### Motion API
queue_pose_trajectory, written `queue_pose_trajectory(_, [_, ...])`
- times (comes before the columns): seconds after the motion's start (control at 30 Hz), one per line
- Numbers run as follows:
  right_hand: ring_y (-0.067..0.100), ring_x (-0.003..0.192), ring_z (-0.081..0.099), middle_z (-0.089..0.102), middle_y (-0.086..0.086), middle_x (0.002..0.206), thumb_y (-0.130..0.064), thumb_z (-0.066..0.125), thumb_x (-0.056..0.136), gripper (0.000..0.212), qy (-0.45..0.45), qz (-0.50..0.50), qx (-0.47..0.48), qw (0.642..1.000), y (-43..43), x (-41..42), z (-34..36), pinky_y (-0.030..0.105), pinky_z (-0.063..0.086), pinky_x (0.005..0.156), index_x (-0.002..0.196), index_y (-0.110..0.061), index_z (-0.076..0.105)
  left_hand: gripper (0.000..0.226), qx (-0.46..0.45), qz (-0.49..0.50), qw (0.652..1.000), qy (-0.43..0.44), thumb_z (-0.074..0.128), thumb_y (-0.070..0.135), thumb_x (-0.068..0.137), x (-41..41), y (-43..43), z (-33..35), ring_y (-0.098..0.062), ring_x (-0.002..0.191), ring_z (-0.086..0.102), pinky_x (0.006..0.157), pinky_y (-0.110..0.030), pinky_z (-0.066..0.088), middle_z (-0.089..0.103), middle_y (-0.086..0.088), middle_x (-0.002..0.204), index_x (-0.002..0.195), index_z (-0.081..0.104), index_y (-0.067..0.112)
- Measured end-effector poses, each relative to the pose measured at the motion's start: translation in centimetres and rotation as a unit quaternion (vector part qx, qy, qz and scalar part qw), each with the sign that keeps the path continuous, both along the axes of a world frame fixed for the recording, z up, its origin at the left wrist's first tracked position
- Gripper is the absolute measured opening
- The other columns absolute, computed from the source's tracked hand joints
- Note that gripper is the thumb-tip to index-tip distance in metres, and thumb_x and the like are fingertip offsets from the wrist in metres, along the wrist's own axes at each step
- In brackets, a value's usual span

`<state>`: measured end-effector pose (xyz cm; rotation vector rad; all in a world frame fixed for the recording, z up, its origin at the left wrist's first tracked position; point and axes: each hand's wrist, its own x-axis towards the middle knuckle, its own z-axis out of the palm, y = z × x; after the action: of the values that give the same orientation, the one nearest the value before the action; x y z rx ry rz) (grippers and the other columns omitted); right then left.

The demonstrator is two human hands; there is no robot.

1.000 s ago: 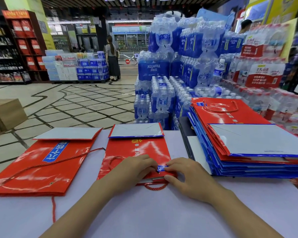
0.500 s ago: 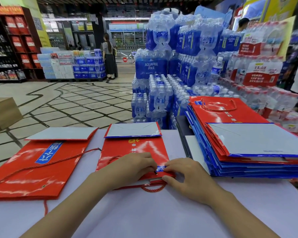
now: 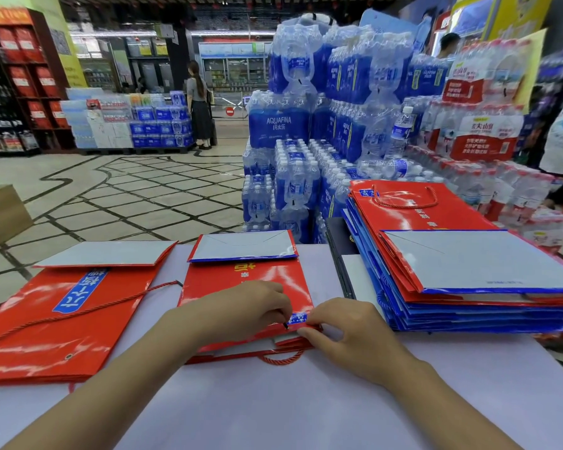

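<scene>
A flat, folded red paper gift bag (image 3: 244, 280) lies on the white table (image 3: 273, 410) in front of me, its grey bottom flap folded away from me. My left hand (image 3: 238, 313) rests on the bag's near edge and pinches the dark tip of the red cord at an eyelet. My right hand (image 3: 355, 336) pinches the bag's near right corner beside it. A loop of red cord handle (image 3: 281, 359) sticks out under the near edge.
A larger flat red bag (image 3: 62, 316) with a loose cord lies at the left. A tall stack of folded red and blue bags (image 3: 462, 274) stands at the right. Beyond the table stand shrink-wrapped water bottle packs (image 3: 293, 177); a person stands far off on the tiled floor.
Both hands stay at the bag's near edge. The left fingers have shifted slightly, and the cord's dark tip now shows between them. The view has tilted a little.
</scene>
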<state>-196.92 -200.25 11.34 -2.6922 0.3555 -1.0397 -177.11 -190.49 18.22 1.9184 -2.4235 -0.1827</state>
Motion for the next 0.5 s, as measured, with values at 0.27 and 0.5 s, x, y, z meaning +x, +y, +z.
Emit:
queue_pose_trajectory(0.27, [0.007, 0.083, 0.065, 0.072, -0.01, 0.088, -0.041, 0.062, 0.094, 0.026, -0.01, 0.014, -0.029, 0.999, 0.14, 0.06, 0.0, 0.029, 0.055, 0.073, 0.091, -0.019, 0.073, 0.018, 0.017, 0.011, 1.0, 0.022, 0.05, 0.023, 0.099, 0.12, -0.24, 0.19, -0.007, 0.09, 0.05, 0.086, -0.03, 0.044, 0.05, 0.011, 0.098, 0.108, 0.066, 0.023])
queue_pose_trajectory(0.5, [0.01, 0.083, 0.066, 0.072, -0.008, 0.086, -0.04, 0.06, 0.095, 0.028, -0.014, 0.02, -0.056, 0.998, 0.02, 0.01, -0.13, 0.031, 0.054, 0.073, 0.089, -0.017, 0.074, 0.019, 0.031, 0.012, 0.999, 0.016, 0.05, 0.021, 0.099, -0.04, -0.39, 0.16, -0.012, 0.097, 0.053, 0.087, -0.031, 0.044, 0.056, 0.005, 0.105, 0.11, 0.066, 0.021])
